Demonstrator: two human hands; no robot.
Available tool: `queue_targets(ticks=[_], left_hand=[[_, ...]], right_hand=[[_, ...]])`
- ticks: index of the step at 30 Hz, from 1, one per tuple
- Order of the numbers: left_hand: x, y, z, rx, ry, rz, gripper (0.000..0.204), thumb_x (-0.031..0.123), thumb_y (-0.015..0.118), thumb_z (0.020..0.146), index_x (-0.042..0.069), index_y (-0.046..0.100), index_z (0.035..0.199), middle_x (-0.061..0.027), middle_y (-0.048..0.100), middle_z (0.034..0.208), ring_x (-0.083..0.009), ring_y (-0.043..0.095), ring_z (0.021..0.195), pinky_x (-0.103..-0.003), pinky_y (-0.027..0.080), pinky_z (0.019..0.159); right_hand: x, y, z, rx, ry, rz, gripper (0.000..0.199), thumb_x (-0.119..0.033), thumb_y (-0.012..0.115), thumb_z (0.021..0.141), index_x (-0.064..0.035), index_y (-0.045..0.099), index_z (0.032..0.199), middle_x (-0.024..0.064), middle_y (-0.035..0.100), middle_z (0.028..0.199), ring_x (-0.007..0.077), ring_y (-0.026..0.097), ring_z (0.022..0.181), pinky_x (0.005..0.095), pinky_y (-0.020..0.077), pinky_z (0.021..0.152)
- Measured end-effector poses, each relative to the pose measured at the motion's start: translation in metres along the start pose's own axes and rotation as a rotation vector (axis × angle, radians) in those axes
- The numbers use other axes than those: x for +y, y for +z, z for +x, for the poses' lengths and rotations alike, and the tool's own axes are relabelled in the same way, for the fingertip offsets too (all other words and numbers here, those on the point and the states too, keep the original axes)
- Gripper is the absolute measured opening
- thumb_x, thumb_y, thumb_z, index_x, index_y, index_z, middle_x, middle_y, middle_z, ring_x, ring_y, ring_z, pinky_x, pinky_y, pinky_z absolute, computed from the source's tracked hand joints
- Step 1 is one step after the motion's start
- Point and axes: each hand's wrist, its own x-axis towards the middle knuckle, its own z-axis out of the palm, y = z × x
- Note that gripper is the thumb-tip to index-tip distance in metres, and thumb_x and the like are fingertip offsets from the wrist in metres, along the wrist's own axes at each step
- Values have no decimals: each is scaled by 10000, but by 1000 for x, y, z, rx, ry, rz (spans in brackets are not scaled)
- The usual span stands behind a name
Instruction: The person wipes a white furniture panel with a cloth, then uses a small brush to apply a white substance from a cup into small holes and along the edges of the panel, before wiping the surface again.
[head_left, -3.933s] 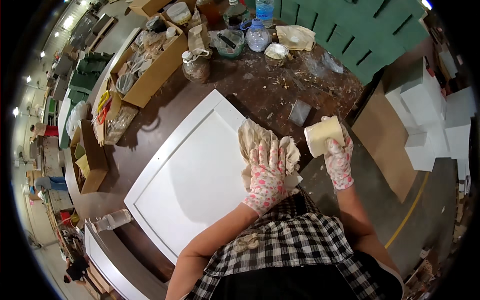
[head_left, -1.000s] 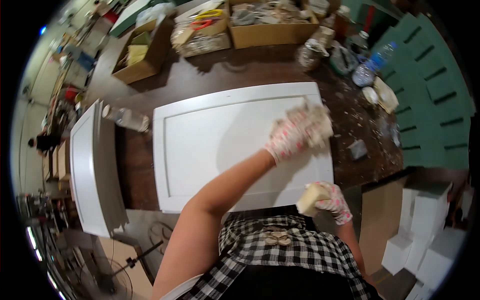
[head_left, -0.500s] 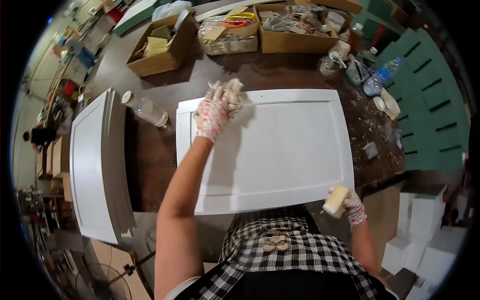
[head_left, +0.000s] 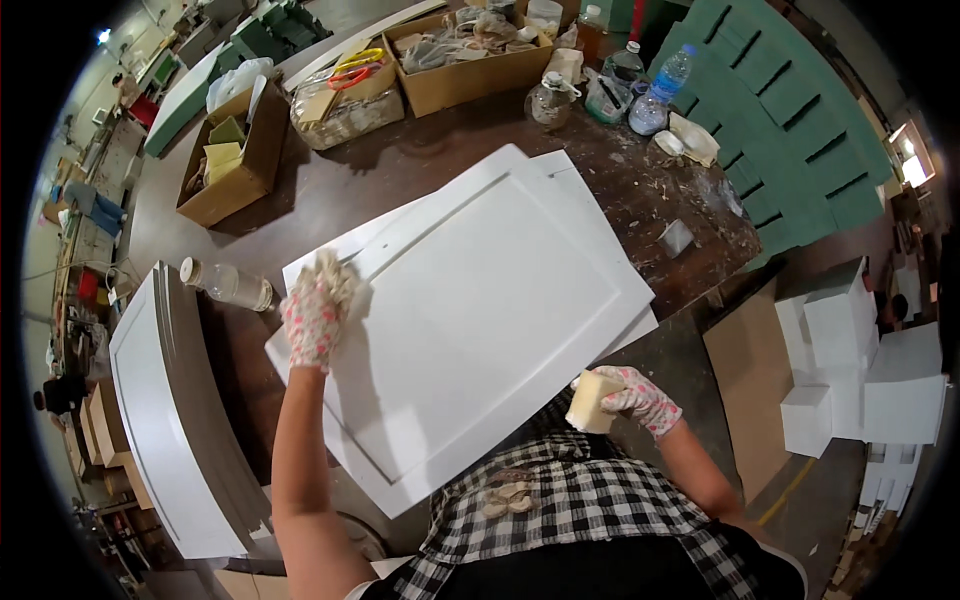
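Observation:
A white framed panel (head_left: 480,320) lies tilted on the brown table, on top of another white panel (head_left: 571,172) whose corners stick out beneath it. My left hand (head_left: 312,325), in a pink-dotted white glove, grips a crumpled off-white cloth (head_left: 335,278) at the panel's left edge. In the same kind of glove, my right hand (head_left: 643,397) holds a cream sponge-like block (head_left: 592,402) just off the panel's near right edge, in front of my checked apron.
White panels (head_left: 165,410) are stacked at the left, beside a lying clear bottle (head_left: 228,284). Along the back stand two cardboard boxes (head_left: 480,82) and a wrapped bundle with orange and yellow scissors (head_left: 355,75). Several bottles (head_left: 662,90) stand near a green slotted board (head_left: 790,120).
The top panel has turned anticlockwise, baring the panel beneath. My left hand with the cloth has come nearer along the left edge. The whole view has shifted too.

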Motion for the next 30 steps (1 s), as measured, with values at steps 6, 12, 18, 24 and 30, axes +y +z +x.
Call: queue_targets(ticks=[6, 12, 18, 24, 30], left_hand=[[6, -29, -66, -362, -396, 159, 446, 433, 543, 889, 192, 577, 1263, -156, 612, 1154, -312, 619, 990, -437, 492, 806], [48, -36, -113, -279, -528, 52, 430, 445, 509, 919, 193, 580, 1259, -139, 599, 1112, -338, 616, 954, -446, 505, 815], [104, -42, -113, -210, -550, -88, 429, 439, 496, 929, 210, 569, 1284, -39, 486, 1387, -269, 561, 1147, -378, 481, 941], [165, -49, -114, -253, -561, -228, 493, 357, 531, 922, 177, 473, 1378, -75, 362, 1481, -274, 535, 1196, -350, 440, 988], [187, -62, -106, -392, -579, -314, 521, 356, 541, 918, 170, 447, 1396, -87, 355, 1484, -287, 522, 1212, -360, 433, 995]], right_hand=[[-13, -38, -4, -143, 46, -71, 535, -338, 777, 741, -19, 615, 1138, 40, 654, 1020, 133, 596, 962, 284, 473, 861], [-26, -76, -25, -38, 1, -67, 579, -340, 800, 708, -14, 601, 1142, 52, 648, 993, 144, 628, 902, 278, 502, 807], [-22, -107, -28, 195, -230, 14, 451, -169, 722, 826, 4, 542, 1202, 18, 620, 1017, 85, 584, 906, 245, 494, 806], [-34, -101, -35, 385, -361, -40, 431, -67, 683, 836, 14, 519, 1226, 27, 616, 1014, 91, 593, 890, 234, 500, 790], [-8, -101, -46, 695, -587, -159, 522, -34, 699, 813, -19, 488, 1290, 66, 537, 1243, 145, 540, 1092, 286, 474, 922]])
